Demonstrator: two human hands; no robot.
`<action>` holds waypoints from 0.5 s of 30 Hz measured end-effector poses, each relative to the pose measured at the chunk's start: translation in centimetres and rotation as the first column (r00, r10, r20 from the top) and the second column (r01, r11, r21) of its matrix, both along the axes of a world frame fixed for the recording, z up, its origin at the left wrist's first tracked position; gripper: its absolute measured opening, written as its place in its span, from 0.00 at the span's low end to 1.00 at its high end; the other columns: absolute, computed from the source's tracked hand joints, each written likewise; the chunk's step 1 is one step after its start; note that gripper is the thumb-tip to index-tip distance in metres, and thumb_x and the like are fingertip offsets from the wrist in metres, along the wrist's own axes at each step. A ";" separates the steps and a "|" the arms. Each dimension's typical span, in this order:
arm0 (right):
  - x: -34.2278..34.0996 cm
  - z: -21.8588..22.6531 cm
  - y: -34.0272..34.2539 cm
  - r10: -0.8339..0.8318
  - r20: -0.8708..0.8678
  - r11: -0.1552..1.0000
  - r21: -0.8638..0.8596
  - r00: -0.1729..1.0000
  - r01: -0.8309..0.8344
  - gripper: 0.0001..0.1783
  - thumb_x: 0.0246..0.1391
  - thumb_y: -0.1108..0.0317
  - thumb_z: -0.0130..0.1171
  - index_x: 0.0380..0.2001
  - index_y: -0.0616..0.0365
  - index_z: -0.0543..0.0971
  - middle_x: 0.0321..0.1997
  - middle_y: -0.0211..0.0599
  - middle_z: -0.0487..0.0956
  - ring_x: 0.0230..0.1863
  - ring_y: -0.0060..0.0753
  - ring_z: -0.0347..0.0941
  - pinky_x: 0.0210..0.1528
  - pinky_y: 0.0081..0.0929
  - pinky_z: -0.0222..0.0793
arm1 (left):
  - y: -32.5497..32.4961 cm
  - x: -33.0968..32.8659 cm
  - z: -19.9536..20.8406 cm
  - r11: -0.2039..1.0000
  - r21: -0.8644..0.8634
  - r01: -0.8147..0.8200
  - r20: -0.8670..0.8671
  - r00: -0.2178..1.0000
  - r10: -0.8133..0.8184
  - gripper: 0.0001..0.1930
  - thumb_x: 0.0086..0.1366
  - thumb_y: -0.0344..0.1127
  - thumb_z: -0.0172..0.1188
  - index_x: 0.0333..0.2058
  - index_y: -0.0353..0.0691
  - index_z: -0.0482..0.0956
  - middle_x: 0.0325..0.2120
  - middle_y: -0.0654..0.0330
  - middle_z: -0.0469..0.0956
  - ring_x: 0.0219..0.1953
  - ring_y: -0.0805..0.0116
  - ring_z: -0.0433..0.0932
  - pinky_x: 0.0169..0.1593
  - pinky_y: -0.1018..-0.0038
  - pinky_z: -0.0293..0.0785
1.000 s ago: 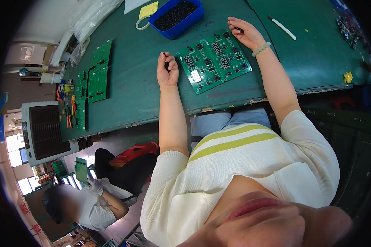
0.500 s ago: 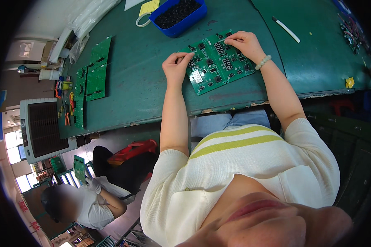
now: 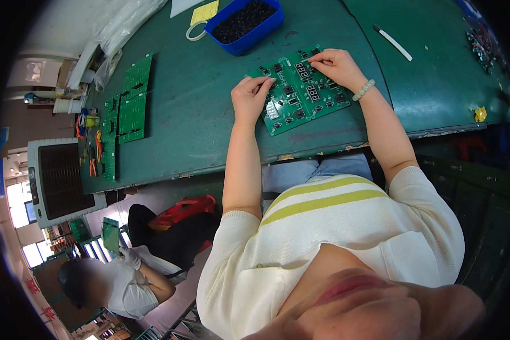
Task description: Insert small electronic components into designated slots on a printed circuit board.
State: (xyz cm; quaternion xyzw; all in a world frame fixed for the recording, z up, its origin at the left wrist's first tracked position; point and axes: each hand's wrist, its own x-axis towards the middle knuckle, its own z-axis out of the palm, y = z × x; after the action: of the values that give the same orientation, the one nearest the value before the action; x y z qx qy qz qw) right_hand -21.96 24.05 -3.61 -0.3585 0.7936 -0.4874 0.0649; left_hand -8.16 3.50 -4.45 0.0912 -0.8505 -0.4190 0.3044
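A green circuit board (image 3: 309, 113) carries digit displays and several small black parts, and it lies flat on the green table. Over its left part is my left hand (image 3: 249, 101), thumb and forefinger pinched together at the board's surface. Near the far right corner my right hand (image 3: 339, 68) also pinches, its fingertips close to the upper display. Whatever either pinch holds is too small or hidden to make out. Beyond the board stands a blue bin (image 3: 249, 34) full of small black parts.
More circuit boards (image 3: 133, 107) lie at the left, with hand tools (image 3: 93, 161) beside them. A tape roll (image 3: 196, 31) touches the bin. A white-handled tool (image 3: 395, 44) rests far right. Another person (image 3: 131, 283) sits lower left, holding a board.
My left hand has shifted right, farther over the board, its pinch now nearer the board's middle. My right hand stays at nearly the same spot, still pinched.
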 end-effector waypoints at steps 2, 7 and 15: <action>-0.1 -0.1 0.0 0.003 0.006 1.000 0.022 1.000 -0.003 0.08 0.46 0.72 0.58 0.33 0.58 0.80 0.18 0.29 0.69 0.18 0.18 0.60 0.22 0.19 0.57 | -0.2 -0.1 0.0 0.998 -0.061 0.016 -0.004 1.000 -0.016 0.06 0.47 0.31 0.66 0.25 0.37 0.81 0.11 0.63 0.64 0.15 0.73 0.62 0.19 0.75 0.57; -0.3 -0.4 0.2 0.047 -0.039 0.999 -0.011 0.998 -0.048 0.09 0.46 0.73 0.57 0.34 0.59 0.80 0.16 0.28 0.65 0.17 0.19 0.58 0.22 0.20 0.56 | -0.2 0.1 0.4 0.999 -0.034 0.039 0.011 0.999 -0.038 0.05 0.48 0.28 0.63 0.26 0.36 0.81 0.10 0.63 0.62 0.15 0.75 0.61 0.20 0.77 0.56; 0.3 0.3 0.1 -0.005 -0.077 0.999 0.031 0.997 0.008 0.09 0.43 0.71 0.58 0.31 0.59 0.80 0.18 0.31 0.70 0.18 0.22 0.62 0.23 0.21 0.59 | -0.1 0.2 0.9 0.999 -0.044 0.027 0.053 0.998 -0.025 0.05 0.47 0.29 0.62 0.25 0.36 0.80 0.11 0.62 0.64 0.15 0.72 0.62 0.21 0.75 0.59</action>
State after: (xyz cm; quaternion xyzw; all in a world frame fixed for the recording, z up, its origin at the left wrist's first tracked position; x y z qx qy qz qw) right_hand -21.67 24.11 -3.28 -0.3734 0.8042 -0.4608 0.0385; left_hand -7.91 3.40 -3.56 0.0842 -0.8685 -0.4013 0.2786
